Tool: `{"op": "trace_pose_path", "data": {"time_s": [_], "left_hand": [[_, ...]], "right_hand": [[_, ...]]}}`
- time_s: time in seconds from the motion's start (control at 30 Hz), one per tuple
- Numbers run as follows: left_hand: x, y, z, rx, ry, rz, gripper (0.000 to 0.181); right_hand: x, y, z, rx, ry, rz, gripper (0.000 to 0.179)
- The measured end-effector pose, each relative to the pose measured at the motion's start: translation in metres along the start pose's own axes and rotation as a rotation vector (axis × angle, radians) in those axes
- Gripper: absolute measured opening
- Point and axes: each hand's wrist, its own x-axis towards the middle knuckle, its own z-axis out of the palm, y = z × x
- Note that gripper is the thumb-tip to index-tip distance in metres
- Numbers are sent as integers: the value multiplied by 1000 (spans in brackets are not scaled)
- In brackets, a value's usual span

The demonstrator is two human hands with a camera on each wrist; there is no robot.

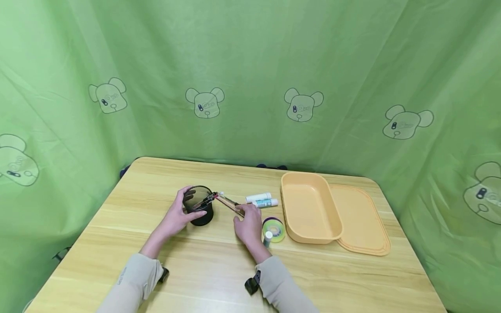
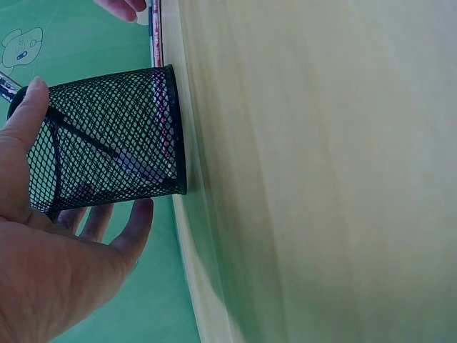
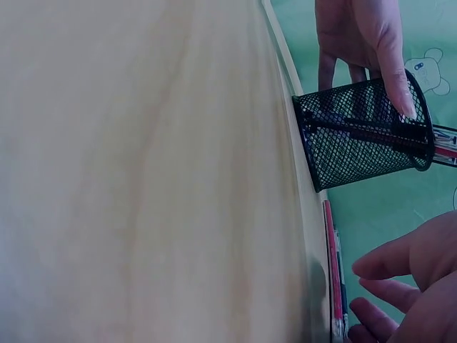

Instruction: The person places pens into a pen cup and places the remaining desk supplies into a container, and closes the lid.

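My left hand (image 1: 175,219) grips a black mesh pen holder (image 2: 114,139), thumb on the near side by the rim and fingers round the far side. The holder stands upright on the table with several pens (image 3: 444,146) leaning out of its mouth. Right of it, a few slim pens (image 1: 231,205), one of them red, lie on the table. My right hand (image 1: 249,224) hovers over their near end, fingers bent loosely and thumb apart. In the right wrist view no pen shows between its fingertips; whether they touch the pens is unclear.
Two white-capped glue sticks (image 1: 266,203) lie beyond my right hand. A green tape roll (image 1: 278,234) and a small white-capped tube (image 1: 268,237) are beside my right wrist. Farther right sit a peach box (image 1: 311,208) and its lid (image 1: 364,221). Green curtain (image 1: 250,143) surrounds the table.
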Motion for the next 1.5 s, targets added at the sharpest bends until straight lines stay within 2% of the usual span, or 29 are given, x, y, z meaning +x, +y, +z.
{"op": "trace_pose_path", "data": {"time_s": [0.23, 0.37, 0.67, 1.2, 1.5], "left_hand": [[1, 1, 0, 3, -9, 0, 102], [0, 1, 0, 1, -5, 1, 102], [-3, -3, 2, -13, -3, -13, 103], [-1, 0, -1, 2, -9, -4, 103], [-1, -1, 0, -12, -11, 2, 102]], "right_hand": [[1, 4, 0, -14, -42, 0, 37], [3, 5, 1, -21, -47, -23, 30], [5, 8, 3, -42, -58, 0, 20], [6, 4, 2, -19, 14, -12, 13], [6, 4, -1, 60, 28, 27, 15]]}}
